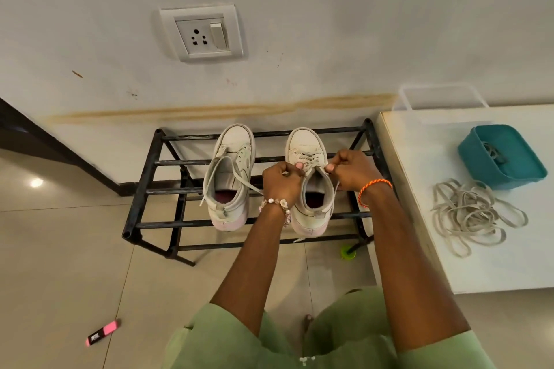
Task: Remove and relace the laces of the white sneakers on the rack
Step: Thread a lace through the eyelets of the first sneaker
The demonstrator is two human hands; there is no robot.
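We observe both arms extended over the rack [156,163]; left hand [280,181] and right hand [350,172] each hold a closed grip pinching the lace [310,159] of the right sneaker [308,177].

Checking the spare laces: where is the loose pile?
The loose laces lie on the white table, right of the rack, just in front of the teal tub.

White sneakers [308,177] with pale pink heels, at the hands; black rack [150,177] beneath; teal tub [521,172] right of the right hand; off-white laces [473,216] below it; pink marker [103,332] far left.
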